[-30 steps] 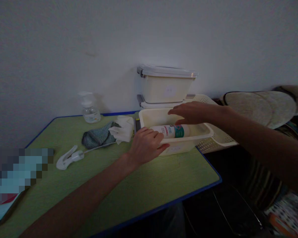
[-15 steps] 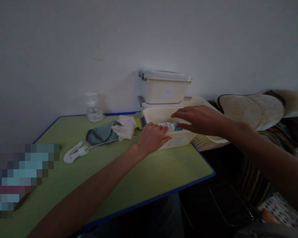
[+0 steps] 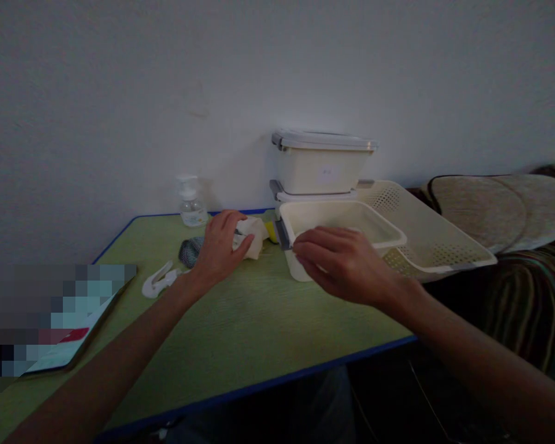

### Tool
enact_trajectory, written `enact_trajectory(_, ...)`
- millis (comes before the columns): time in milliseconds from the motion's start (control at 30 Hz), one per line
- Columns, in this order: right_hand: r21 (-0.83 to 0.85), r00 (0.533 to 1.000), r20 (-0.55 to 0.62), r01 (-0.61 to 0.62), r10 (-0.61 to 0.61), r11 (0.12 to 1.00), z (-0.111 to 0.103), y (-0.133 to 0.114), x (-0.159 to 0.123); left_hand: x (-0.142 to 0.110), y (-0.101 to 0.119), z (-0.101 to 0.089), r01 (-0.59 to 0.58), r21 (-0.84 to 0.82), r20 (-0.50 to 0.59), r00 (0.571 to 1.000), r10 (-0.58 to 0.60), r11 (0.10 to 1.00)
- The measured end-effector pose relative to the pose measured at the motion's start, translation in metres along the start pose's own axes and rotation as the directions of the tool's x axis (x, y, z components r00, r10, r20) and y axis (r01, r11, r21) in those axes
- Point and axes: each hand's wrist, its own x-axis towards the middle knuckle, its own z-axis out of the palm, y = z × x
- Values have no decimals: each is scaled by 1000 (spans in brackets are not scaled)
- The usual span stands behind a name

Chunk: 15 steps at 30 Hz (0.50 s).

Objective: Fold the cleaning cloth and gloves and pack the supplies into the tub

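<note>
My left hand is open, its thumb apart from its fingers, over a patterned grey-green cloth and beside a crumpled whitish cloth. I cannot see whether it touches them. My right hand is in front of a lidless cream bin, near its front rim. Its fingers are loosely stretched side by side toward the left, with nothing visible in them; the thumb is largely hidden. This hand covers much of the bin's front. A white hook-shaped handle lies left of the cloths, and something yellow shows beside the whitish cloth.
Stacked lidded cream boxes stand behind the bin against the wall. A perforated basket leans at the right, near cushions. A pump bottle is at the table's back. A blurred-out flat device lies left on the green table.
My left hand has left the bin and moved left to the cloths. My right hand has dropped to the bin's front. The white tube between them is no longer visible. The view has shifted slightly.
</note>
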Motion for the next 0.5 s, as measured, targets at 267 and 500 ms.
enact_trajectory(267,262,980,190,-107,57,959,90,-41,29,-46,-58,6,205,141,247,940,-234,969)
enact_trajectory(500,458,967,86,-253,241,852,143,-43,38,-62,-65,15,167,276,507,812,-291,947)
